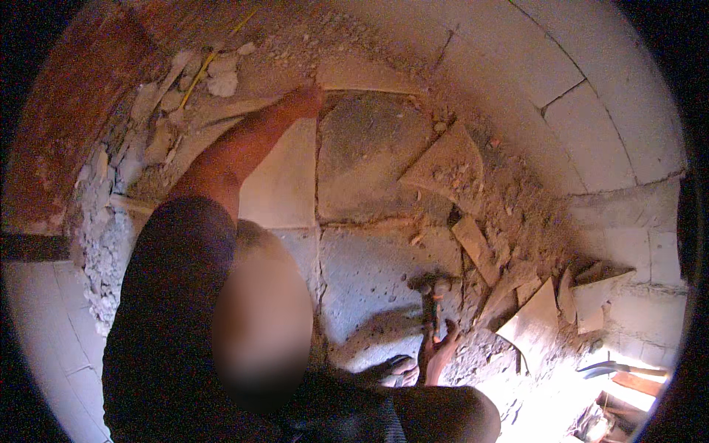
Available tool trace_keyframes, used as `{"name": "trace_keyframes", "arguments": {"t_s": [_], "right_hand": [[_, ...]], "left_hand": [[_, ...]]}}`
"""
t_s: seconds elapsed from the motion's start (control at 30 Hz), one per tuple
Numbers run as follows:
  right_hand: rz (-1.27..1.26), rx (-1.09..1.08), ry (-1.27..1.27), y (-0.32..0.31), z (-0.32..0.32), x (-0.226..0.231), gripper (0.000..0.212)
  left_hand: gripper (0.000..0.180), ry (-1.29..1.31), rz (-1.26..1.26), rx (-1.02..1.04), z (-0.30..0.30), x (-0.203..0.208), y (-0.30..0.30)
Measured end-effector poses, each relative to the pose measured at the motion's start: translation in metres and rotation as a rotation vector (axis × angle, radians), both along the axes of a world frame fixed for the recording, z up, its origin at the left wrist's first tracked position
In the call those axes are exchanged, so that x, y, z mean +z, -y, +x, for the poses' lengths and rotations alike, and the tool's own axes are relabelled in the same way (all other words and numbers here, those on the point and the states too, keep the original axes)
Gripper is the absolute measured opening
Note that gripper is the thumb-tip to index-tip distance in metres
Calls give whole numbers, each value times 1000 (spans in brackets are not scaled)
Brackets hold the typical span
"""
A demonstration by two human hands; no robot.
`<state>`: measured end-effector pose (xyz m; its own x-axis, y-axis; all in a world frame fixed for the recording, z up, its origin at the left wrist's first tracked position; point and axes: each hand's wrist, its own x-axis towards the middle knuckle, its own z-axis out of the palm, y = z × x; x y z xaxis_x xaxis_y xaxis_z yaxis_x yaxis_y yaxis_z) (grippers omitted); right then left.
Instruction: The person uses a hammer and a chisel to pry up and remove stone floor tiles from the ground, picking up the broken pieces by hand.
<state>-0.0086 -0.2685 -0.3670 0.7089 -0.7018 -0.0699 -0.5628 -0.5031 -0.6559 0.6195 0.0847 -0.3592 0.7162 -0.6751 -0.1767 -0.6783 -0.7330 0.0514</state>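
Note:
My left arm reaches out to the far part of the floor. My left hand point(310, 96) lies at the joint by the far corner of a dusty square tile point(373, 140); its fingers are too dark and small to make out. Low on the right, my right hand point(442, 351) is closed round the handle of a hammer point(431, 306). The hammer head points away from me, over a greyer tile point(377, 262) with a pitted surface. A paler tile point(281, 177) lies beside my left forearm. A blurred rounded patch covers part of the lower middle.
Broken tile pieces point(532, 317) and rubble point(517, 199) lie along the right, below a pale block wall point(591, 133). Rubble with a yellow strip point(198, 77) runs along the left. At lower right is a tool with an orange-brown handle point(636, 382).

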Motion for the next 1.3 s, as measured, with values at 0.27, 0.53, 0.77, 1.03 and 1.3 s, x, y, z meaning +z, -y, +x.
{"name": "trace_keyframes", "arguments": {"t_s": [0.27, 0.53, 0.77, 1.03, 1.3], "right_hand": [[91, -101, 6, -32, 19, 26, 37], [405, -217, 202, -41, 36, 56, 19], [431, -286, 278, -36, 20, 42, 14], [374, 171, 18, -9, 102, 96, 36], [710, 1193, -104, -118, 346, 156, 70]], "left_hand": [[43, 8, 12, -143, 26, -40, -29], [76, 182, -79, -342, 28, -38, -30], [69, 252, 157, -332, 32, -29, -29], [49, 565, 51, -236, 58, 68, -120], [40, 415, 240, 19, -11, 194, -104]]}}
